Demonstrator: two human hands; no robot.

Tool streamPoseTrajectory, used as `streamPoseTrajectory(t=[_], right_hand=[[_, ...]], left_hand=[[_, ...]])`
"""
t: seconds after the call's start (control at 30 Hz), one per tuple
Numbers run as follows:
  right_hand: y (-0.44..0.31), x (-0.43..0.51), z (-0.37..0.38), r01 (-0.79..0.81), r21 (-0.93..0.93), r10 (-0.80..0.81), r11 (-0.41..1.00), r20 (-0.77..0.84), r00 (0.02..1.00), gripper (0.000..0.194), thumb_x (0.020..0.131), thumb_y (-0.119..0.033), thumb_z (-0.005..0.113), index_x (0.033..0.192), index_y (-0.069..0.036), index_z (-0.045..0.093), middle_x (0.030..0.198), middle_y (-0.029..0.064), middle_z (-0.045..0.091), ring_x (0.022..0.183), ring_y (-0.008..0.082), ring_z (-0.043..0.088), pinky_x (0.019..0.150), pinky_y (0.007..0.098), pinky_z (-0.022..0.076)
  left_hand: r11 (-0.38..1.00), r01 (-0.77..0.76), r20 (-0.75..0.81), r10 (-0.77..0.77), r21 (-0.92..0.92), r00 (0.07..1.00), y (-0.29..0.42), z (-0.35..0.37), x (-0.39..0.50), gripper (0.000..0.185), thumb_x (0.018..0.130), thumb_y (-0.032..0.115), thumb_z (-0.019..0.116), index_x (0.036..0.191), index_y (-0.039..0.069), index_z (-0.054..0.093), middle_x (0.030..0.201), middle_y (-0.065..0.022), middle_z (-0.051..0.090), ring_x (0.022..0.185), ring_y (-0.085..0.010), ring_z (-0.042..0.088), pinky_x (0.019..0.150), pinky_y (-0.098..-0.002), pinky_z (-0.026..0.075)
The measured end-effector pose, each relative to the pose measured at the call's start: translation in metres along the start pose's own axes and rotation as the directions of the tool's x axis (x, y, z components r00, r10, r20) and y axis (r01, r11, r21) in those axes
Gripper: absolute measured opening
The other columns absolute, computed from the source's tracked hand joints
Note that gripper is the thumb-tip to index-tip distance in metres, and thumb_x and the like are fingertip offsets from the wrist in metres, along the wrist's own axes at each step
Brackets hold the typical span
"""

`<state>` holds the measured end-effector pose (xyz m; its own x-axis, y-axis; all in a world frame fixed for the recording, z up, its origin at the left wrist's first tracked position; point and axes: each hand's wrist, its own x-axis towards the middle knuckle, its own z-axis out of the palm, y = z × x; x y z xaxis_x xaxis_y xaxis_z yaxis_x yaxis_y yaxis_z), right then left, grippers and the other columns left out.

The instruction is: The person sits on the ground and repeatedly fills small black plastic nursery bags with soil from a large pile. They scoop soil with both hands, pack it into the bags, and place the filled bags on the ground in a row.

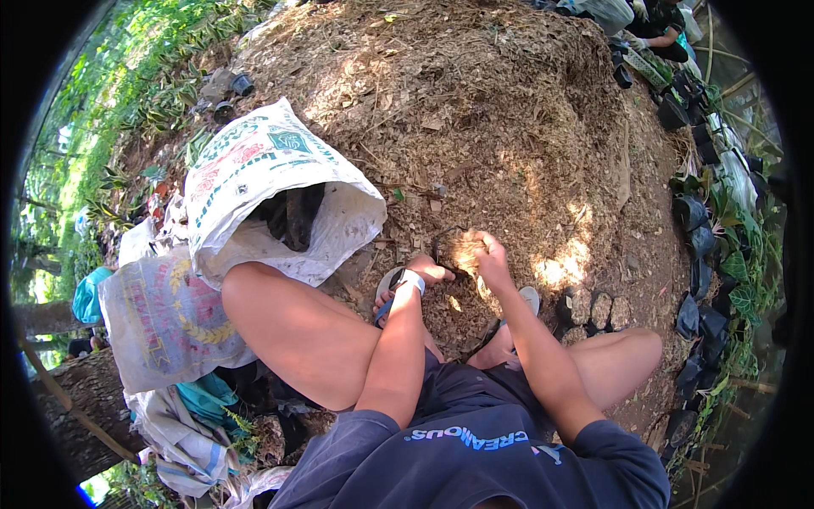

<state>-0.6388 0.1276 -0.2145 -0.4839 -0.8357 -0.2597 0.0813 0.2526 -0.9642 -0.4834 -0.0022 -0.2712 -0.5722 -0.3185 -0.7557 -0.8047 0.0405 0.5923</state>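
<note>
Between my feet lies a heap of brown, chip-like planting mix (458,318). My left hand (431,270), with a white band at the wrist, is closed at the near left side of a black plastic bag (439,245), pinching its edge. Just right of it, my right hand (493,254) has its fingers curled around a clump of the light brown mix (467,251) at the bag's mouth. How full the bag is cannot be seen. A white woven sack (280,153), printed and wide at the mouth, stands by my left knee with dark items inside.
Several filled black bags (601,310) stand by my right leg. A greyish woven sack (172,318) lies left, near a tree trunk (82,413). The large mound of mix (483,114) rises ahead. Black pots (690,213) line the right side. Another person (658,32) is at the upper right.
</note>
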Motion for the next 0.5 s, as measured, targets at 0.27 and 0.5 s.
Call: streamPoseTrajectory(t=[0.27, 0.5], right_hand=[[-0.003, -0.030, 0.027, 0.467, -0.872, -0.304, 0.144, 0.410, 0.860, 0.075, 0.095, -0.040, 0.061, 0.154, -0.001, 0.036, 0.162, 0.0179, 0.034, 0.150, 0.0352, 0.030, 0.122, 0.0578, 0.0182], [0.006, -0.021, 0.024, 0.390, -0.902, -0.474, 0.185, 0.265, 0.839, 0.063, 0.094, -0.037, 0.063, 0.145, -0.004, 0.048, 0.158, 0.0165, 0.039, 0.146, 0.0361, 0.036, 0.119, 0.0589, 0.0218]], left_hand=[[0.908, -0.272, -0.034, 0.298, 0.320, 0.954, -0.028, 0.014, 0.036, 0.019, 0.081, 0.016, 0.067, 0.083, -0.001, 0.076, 0.077, -0.0161, 0.074, 0.072, -0.0251, 0.074, 0.066, -0.0375, 0.056], [0.934, 0.044, -0.098, -0.084, -0.354, 0.992, -0.005, 0.020, 0.012, 0.050, 0.087, 0.052, 0.058, 0.083, 0.007, 0.079, 0.078, -0.0136, 0.075, 0.082, -0.0283, 0.073, 0.079, -0.0418, 0.054]])
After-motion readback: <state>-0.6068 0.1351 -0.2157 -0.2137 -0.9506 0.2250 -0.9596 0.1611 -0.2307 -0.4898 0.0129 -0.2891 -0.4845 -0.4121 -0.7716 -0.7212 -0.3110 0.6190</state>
